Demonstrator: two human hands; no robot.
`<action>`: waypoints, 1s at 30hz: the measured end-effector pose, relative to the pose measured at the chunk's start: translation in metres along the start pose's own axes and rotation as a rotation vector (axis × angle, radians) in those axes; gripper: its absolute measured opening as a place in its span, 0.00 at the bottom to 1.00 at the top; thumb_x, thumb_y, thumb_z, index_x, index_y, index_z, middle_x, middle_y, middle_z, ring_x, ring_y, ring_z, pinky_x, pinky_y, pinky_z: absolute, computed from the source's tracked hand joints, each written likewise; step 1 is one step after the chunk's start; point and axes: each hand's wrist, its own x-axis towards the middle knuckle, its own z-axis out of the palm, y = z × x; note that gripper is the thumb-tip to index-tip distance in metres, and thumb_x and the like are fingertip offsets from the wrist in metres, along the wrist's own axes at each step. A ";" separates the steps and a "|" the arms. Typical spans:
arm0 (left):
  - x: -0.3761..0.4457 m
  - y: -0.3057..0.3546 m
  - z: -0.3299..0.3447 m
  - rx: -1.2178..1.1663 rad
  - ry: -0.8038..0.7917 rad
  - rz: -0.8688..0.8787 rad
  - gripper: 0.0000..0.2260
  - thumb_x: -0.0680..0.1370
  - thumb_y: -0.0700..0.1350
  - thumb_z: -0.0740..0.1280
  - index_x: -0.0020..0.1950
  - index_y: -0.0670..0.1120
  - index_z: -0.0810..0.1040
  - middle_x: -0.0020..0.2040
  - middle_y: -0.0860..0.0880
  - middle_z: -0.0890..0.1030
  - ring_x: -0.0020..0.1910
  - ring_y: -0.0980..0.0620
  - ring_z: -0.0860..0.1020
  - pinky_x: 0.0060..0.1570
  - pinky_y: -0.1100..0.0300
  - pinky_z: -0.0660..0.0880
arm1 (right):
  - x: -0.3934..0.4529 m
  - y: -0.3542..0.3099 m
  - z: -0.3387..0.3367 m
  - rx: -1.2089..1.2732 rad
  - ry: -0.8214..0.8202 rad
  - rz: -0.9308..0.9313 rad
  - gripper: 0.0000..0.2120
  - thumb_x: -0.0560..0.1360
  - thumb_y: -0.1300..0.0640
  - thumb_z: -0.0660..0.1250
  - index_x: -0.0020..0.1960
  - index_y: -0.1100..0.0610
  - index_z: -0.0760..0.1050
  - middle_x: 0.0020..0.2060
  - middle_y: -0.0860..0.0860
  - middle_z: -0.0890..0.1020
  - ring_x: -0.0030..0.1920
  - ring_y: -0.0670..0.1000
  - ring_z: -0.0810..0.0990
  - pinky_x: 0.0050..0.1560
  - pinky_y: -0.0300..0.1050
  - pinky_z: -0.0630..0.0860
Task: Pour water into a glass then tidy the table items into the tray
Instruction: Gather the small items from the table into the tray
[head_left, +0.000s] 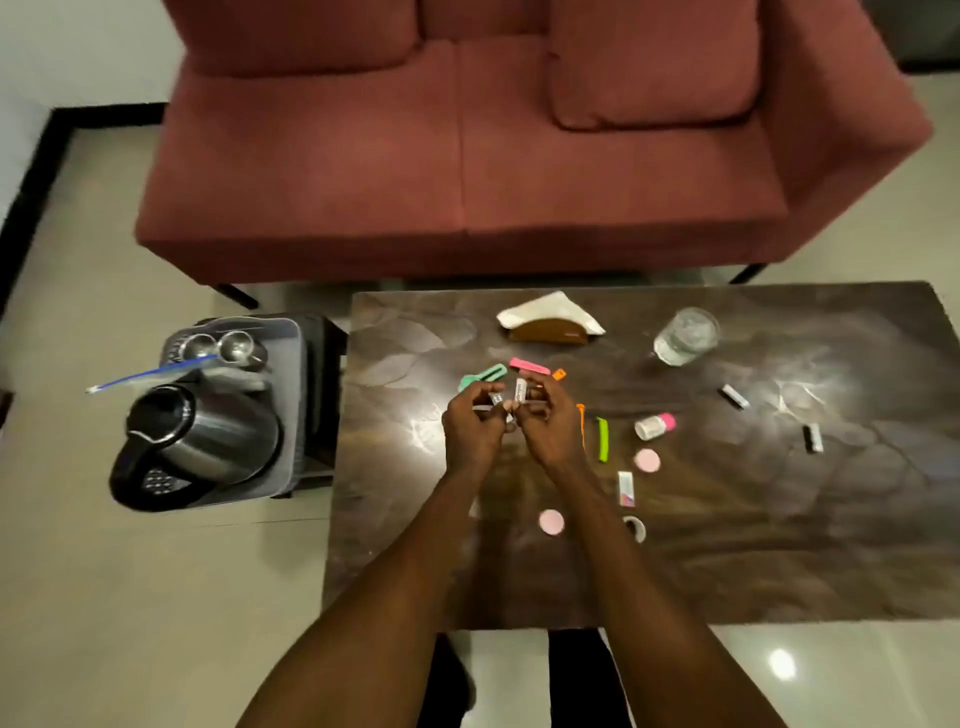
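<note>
Over the middle of the dark table (779, 545), my left hand (475, 426) and my right hand (550, 426) are close together. Each pinches a small white packet; the right hand's white packet (520, 388) stands upright between the fingers. A glass (685, 336) with water stands at the back right. The grey tray (288, 410) sits on a low stand to the left of the table, with a steel kettle (208, 436) and two steel cups (218, 345) in it. Green (485, 375), pink (530, 366) and lime (602, 439) clips lie around my hands.
A napkin holder (550, 322) stands at the back of the table. Two pink round lids (647, 460), a small pink-capped bottle (654, 426), several sachets (626, 488) and a tape roll (635, 527) lie scattered on the right. A red sofa (467, 156) lies behind the table.
</note>
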 end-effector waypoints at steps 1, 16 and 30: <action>0.004 0.000 -0.020 -0.051 0.017 -0.024 0.10 0.72 0.31 0.70 0.46 0.46 0.83 0.44 0.44 0.83 0.42 0.45 0.82 0.39 0.53 0.83 | -0.002 -0.010 0.019 0.011 -0.027 -0.005 0.19 0.73 0.74 0.68 0.63 0.67 0.75 0.55 0.60 0.82 0.50 0.52 0.82 0.51 0.46 0.79; 0.087 -0.011 -0.184 -0.359 0.260 -0.264 0.16 0.71 0.28 0.70 0.57 0.39 0.81 0.51 0.38 0.84 0.43 0.49 0.83 0.44 0.58 0.81 | 0.059 -0.068 0.211 0.034 -0.452 0.092 0.20 0.74 0.74 0.66 0.64 0.61 0.77 0.51 0.52 0.83 0.44 0.41 0.83 0.46 0.34 0.81; 0.169 0.004 -0.260 0.107 0.449 -0.150 0.04 0.72 0.42 0.74 0.40 0.42 0.83 0.35 0.44 0.83 0.37 0.43 0.82 0.40 0.51 0.81 | 0.109 -0.087 0.297 0.028 -0.454 0.112 0.04 0.78 0.58 0.69 0.50 0.54 0.83 0.45 0.50 0.85 0.44 0.48 0.83 0.43 0.42 0.79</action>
